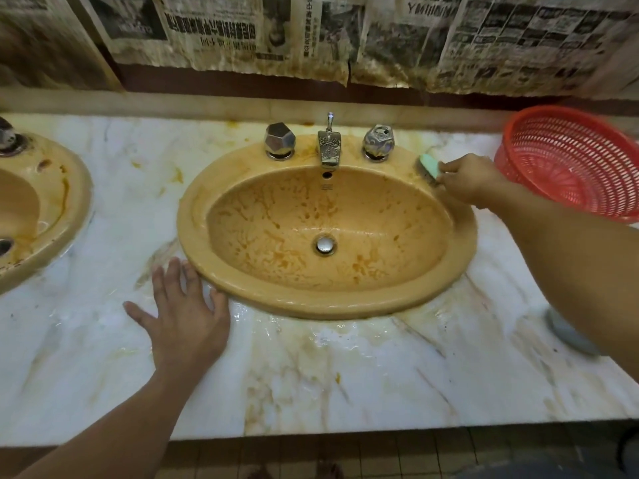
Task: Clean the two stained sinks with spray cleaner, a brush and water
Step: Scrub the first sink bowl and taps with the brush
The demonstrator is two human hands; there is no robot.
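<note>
head view looks down on the middle sink, an oval yellow-brown basin set in the counter; its bowl is covered with orange-brown stains and streaks, and the round metal drain sits at the bottom; the brush, with a light green back and dark bristles, is on the far right part of the sink rim, near the right tap knob; the right hand grips the brush, fingers curled around its end, bristles down on the rim; the left hand lies flat on the wet counter with fingers straight and spread, holding nothing, its fingertips just at the near left edge of the sink rim; behind the bowl stand the metal spout and the left tap knob; the second sink, same colour and also stained, is at the left edge, only partly in view; the marble counter is white with grey veins, wet and marked yellow-brown in front of the middle sink; a red plastic basket stands tilted at the far right, just behind the right hand; a pale round thing shows under the right forearm, i cannot tell what it is; old stained newspapers hang on the wall above.
</note>
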